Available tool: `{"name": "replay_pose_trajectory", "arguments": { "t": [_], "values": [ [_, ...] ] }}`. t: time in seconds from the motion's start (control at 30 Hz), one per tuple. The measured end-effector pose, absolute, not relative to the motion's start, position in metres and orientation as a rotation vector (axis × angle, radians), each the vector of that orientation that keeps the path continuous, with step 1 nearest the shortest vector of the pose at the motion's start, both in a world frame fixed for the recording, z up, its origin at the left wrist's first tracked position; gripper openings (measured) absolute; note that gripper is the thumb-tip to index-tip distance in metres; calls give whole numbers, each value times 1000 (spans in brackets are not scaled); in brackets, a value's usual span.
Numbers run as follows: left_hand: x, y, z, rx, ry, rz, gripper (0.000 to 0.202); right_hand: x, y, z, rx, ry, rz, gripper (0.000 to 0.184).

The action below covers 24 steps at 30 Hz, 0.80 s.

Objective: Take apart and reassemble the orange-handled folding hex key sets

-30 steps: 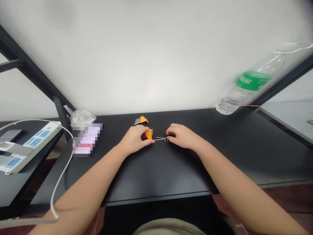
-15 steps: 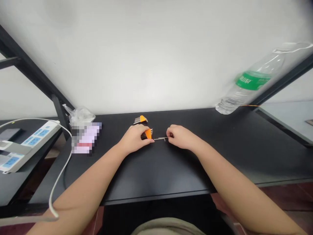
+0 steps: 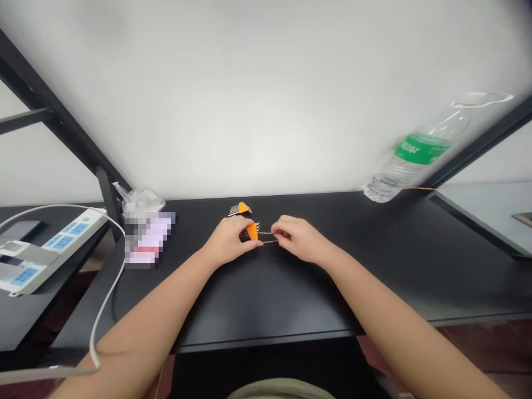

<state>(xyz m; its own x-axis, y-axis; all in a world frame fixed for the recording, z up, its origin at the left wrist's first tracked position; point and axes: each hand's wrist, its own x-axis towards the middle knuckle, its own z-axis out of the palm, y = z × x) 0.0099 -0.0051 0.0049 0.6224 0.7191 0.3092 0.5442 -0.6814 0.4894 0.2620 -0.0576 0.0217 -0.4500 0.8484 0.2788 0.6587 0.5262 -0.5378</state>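
My left hand [image 3: 226,241] is closed around an orange hex key holder [image 3: 252,231], its thumb at the near side. Several short metal key ends stick up from the holder's right edge. My right hand [image 3: 297,237] pinches a thin silver hex key [image 3: 265,233] that points left toward the holder; whether its tip touches the holder cannot be made out. A second silver hex key [image 3: 270,242] lies just below, between my left thumb and right fingers, its right end hidden. Behind my left hand, another orange holder [image 3: 243,208] full of hex keys rests on the black desk [image 3: 266,299].
On the left are a crumpled clear plastic bag [image 3: 144,203], a blurred-out pinkish item [image 3: 149,241], a white power strip [image 3: 62,244] and a pale cable [image 3: 100,321] crossing my left forearm. A large green-labelled plastic bottle [image 3: 421,148] stands at the back right, near a black frame.
My right hand has moved left, closer to the orange holder, with the hex key. The bent ends seen between the hands are now covered by its fingers. My left hand keeps its grip.
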Motion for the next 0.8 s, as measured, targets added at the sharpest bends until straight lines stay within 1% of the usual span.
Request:
{"name": "replay_pose_trajectory", "arguments": {
  "t": [0.2,0.33,0.8],
  "values": [
    [11,-6,4,2508,1001,700,46,260,-58,18,-1151,-2252,447,21],
    [13,-7,6,2547,942,699,43,255,-58,14,-1098,-2286,420,23],
    [10,-8,5,2475,1013,658,45,259,-65,22,-1150,-2251,406,23]
  ]
}}
